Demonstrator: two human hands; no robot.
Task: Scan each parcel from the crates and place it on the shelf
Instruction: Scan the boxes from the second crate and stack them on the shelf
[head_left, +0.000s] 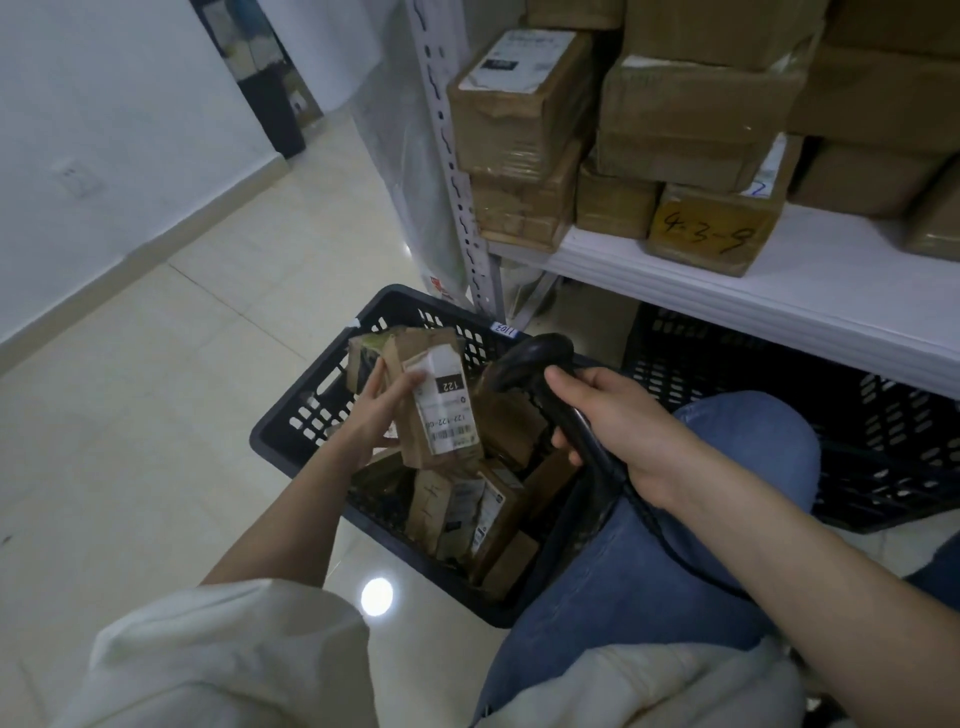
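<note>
Shelf: the white metal shelf (753, 291) already carries stacked brown cardboard boxes (685, 130); scanned parcels go there.
Crate: the black perforated plastic crate (311, 415) on the floor holds more parcels.
Parcel: the left hand (371, 415) grips the small brown parcel with white label (439, 400) above the crate, its label turned toward the scanner.
Scanner: the right hand (618, 421) is wrapped around the black handheld barcode scanner (540, 369), which is aimed at the label.

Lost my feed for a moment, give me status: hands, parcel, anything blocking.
Left hand grips parcel above crate, label up. Right hand grips scanner, head by the label. Nothing between them.
</note>
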